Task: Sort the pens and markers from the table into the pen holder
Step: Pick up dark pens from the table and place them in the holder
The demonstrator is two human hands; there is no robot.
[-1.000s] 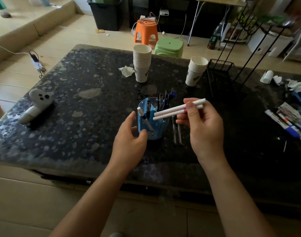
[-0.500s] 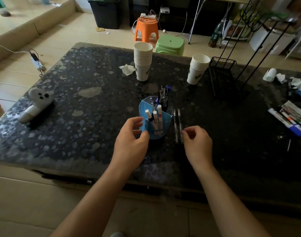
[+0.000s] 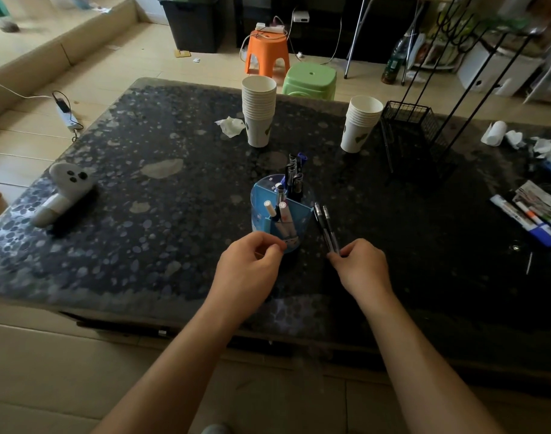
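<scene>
Two black pens (image 3: 326,227) lie on the table (image 3: 142,245) just right of the blue pen holder (image 3: 282,214), long axes pointing away; their near ends are pinched by the right hand (image 3: 360,264) (the nearer one). The left hand (image 3: 252,264), loosely curled, steadies the holder.

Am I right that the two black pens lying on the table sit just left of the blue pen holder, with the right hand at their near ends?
Not quite. The head view shows the two black pens just right of the blue pen holder, not left. The right hand is indeed at their near ends.
</scene>
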